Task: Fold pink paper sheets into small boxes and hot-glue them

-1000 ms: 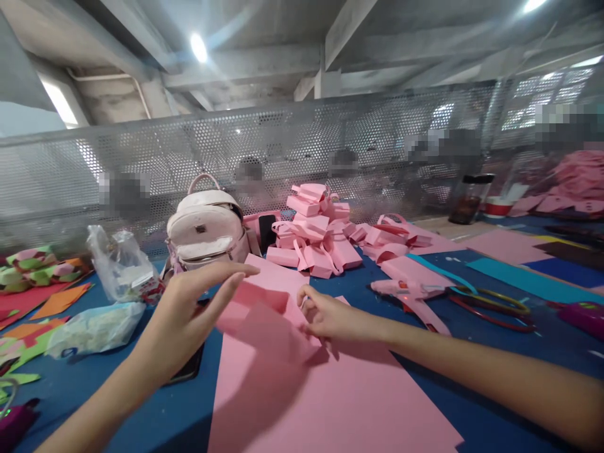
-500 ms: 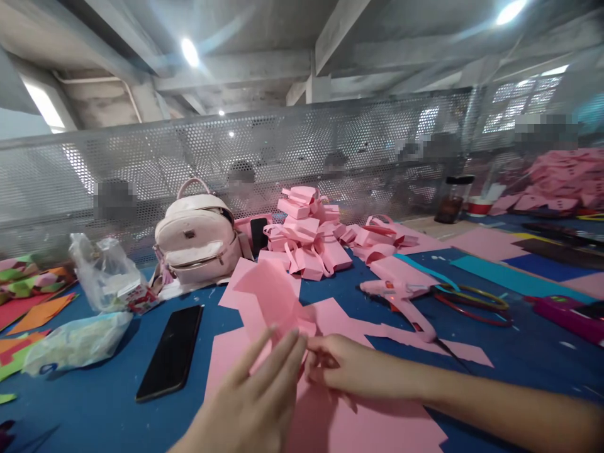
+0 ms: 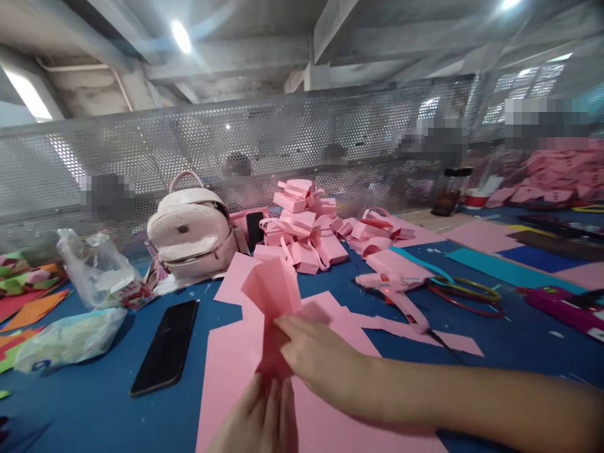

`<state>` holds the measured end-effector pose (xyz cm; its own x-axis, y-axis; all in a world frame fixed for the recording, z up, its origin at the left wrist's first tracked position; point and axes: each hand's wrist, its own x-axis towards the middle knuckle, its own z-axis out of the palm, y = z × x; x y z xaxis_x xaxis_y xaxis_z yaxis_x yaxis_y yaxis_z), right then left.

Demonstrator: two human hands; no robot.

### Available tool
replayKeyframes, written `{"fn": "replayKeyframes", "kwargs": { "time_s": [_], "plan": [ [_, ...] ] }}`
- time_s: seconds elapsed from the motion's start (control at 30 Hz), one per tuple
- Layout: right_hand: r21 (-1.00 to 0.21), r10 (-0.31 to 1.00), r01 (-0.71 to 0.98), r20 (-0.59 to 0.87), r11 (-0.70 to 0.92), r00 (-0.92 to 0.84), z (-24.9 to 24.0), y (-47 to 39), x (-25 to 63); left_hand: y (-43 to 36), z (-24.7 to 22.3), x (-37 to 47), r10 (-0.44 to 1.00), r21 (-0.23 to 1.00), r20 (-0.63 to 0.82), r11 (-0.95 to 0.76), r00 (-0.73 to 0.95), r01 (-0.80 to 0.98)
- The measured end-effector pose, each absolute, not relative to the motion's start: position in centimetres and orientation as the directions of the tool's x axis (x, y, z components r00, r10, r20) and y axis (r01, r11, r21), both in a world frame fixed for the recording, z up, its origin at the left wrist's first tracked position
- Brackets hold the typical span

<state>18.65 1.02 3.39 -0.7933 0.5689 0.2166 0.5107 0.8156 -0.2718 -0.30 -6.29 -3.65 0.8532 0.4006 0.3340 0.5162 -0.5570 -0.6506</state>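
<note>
A piece of pink paper (image 3: 276, 286), folded into an open box-like shape, stands up between my hands. My left hand (image 3: 262, 415) grips its near, lower end, fingers together and fingertips partly hidden by the paper. From the right, my right hand (image 3: 321, 362) has its fingers closed on the side of the same piece. Under both hands lie flat pink paper sheets (image 3: 226, 377). Right of them, a pink glue gun (image 3: 396, 292) rests on its side with its cord trailing toward me.
Behind stands a pile of folded pink paper bags (image 3: 306, 229), beside a pale backpack (image 3: 191, 233). To the left lie a black phone (image 3: 165, 346) and a plastic packet (image 3: 70, 340). Tape rolls (image 3: 465, 296) and a magenta object (image 3: 564, 308) sit at right. A perforated metal screen (image 3: 278, 138) closes off the back.
My left hand has moved down and nearer to me along the folded paper. My right hand has shifted left and up onto its side. The paper shape now stands more open.
</note>
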Motion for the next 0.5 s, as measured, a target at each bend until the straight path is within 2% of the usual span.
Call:
{"fn": "replayKeyframes", "kwargs": {
  "time_s": [0.03,0.1,0.27,0.5],
  "plan": [
    [-0.119,0.544,0.531,0.219,0.839,-0.81,2.9,1.3,18.3,-6.5,-3.9,-0.6,0.435,-0.646,0.338,-0.538,0.835,0.542],
    [0.039,0.52,0.539,0.219,0.841,-0.826,2.0,1.8,17.5,-6.8,-4.4,-0.9,0.504,-0.624,0.344,-0.508,0.792,0.594],
    [0.158,0.491,0.538,0.257,0.828,-0.832,0.8,2.7,16.4,-7.2,-3.9,-1.0,0.61,-0.551,0.276,-0.533,0.743,0.642],
    [0.235,0.415,0.488,0.301,0.84,-0.859,-0.1,2.8,16.7,-6.5,-2.4,-1.6,0.548,-0.538,0.303,-0.577,0.78,0.615]
  ]
}}
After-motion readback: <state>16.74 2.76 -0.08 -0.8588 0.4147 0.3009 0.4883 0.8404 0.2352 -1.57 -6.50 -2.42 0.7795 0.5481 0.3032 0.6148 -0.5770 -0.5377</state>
